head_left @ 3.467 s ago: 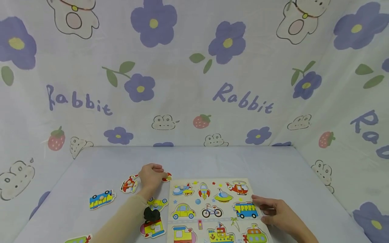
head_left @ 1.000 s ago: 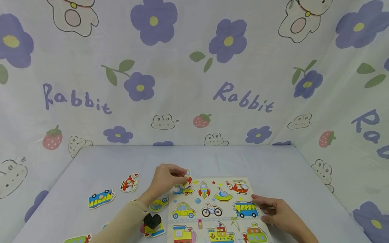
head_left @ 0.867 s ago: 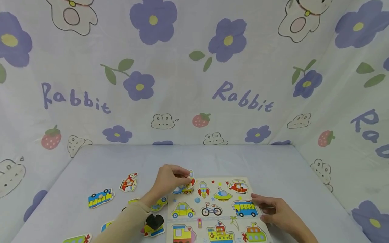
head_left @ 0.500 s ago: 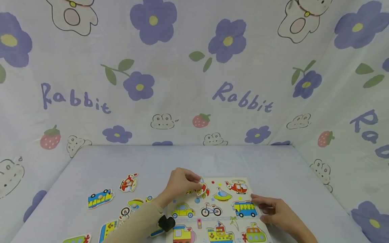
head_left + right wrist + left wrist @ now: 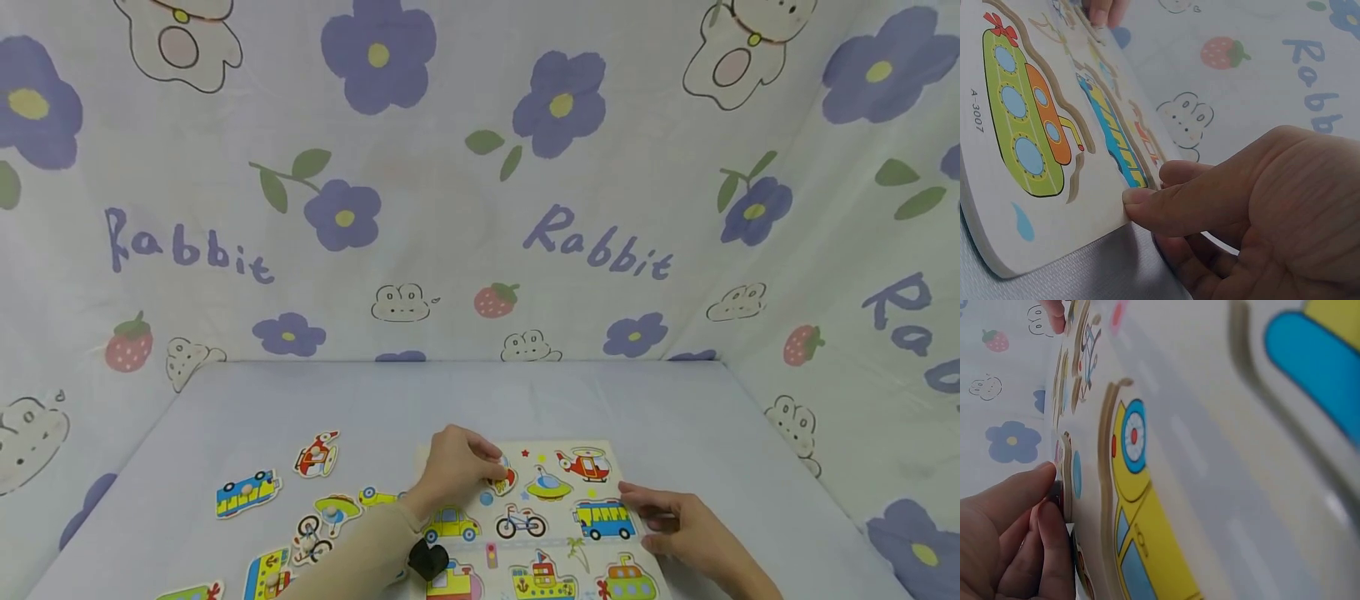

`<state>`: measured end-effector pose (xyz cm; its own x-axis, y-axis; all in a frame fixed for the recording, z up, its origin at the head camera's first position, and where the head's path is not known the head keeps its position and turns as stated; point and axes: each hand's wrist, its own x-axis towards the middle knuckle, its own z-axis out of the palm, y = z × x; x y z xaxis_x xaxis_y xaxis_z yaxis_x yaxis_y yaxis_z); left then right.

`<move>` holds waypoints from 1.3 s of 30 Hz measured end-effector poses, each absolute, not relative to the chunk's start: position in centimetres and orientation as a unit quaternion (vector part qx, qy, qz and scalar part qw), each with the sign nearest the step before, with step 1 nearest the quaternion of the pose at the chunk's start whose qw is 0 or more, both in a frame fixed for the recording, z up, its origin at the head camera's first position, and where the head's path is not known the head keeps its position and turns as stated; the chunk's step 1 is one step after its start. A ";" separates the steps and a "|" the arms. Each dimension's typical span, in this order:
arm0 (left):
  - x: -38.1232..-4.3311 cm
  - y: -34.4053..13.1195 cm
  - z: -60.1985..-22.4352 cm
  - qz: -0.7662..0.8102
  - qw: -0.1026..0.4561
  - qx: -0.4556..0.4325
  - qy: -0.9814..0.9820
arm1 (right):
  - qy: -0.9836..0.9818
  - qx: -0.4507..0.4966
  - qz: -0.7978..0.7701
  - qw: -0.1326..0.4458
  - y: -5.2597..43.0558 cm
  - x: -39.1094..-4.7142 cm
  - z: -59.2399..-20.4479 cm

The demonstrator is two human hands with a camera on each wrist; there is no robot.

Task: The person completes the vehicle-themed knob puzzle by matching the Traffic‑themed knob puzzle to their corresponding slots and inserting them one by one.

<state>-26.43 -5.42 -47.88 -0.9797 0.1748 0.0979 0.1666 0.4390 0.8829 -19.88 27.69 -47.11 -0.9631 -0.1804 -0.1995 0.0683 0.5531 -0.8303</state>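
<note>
My left hand (image 5: pixel 453 468) pinches the rocket puzzle piece (image 5: pixel 506 482) over the rocket picture at the top of the wooden puzzle board (image 5: pixel 557 537). In the left wrist view, thumb and fingers close on its small knob (image 5: pixel 1055 490); the piece lies close against the board, but I cannot tell if it is seated. At the board's right edge, my right hand (image 5: pixel 693 529) grips it beside the bus picture (image 5: pixel 604 519). The right wrist view has that thumb on the board's face, with the other fingers partly hidden at the edge.
Left of the board lie loose knobbed pieces: a helicopter (image 5: pixel 317 455), a bus (image 5: pixel 247 493), a flying saucer (image 5: pixel 336 508), a bicycle (image 5: pixel 311 542), a ship (image 5: pixel 266 573) and a submarine (image 5: pixel 191 592). The left sleeve (image 5: pixel 360 554) covers others. Printed cloth walls (image 5: pixel 450 167) enclose the table.
My left hand has carried the rocket piece from beside the board's top left corner rightward, then lowered it onto the rocket picture. My right hand has stayed on the board's edge.
</note>
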 end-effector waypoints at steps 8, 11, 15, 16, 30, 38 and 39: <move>-26.4 -4.8 -48.2 0.497 -0.035 0.096 0.862 | 0.880 -0.005 -0.458 0.124 27.1 -19.8 -47.0; -26.4 -4.6 -47.9 0.487 -0.045 0.097 0.867 | 0.879 -0.016 -0.460 0.122 27.2 -19.8 -46.8; -26.3 -4.6 -47.5 0.486 -0.041 0.090 0.868 | 0.877 -0.032 -0.465 0.121 27.3 -19.9 -46.8; -26.3 -4.6 -47.5 0.487 -0.040 0.090 0.868 | 0.876 -0.033 -0.466 0.122 27.3 -19.9 -46.8; -26.3 -4.5 -48.2 0.521 -0.026 0.080 0.849 | 0.866 -0.001 -0.483 0.129 27.3 -19.7 -47.1; -26.0 -4.6 -48.2 0.534 -0.036 0.090 0.840 | 0.869 0.017 -0.478 0.127 27.2 -19.9 -47.2; -26.0 -4.6 -48.1 0.536 -0.036 0.091 0.838 | 0.869 0.013 -0.477 0.128 27.2 -19.9 -47.2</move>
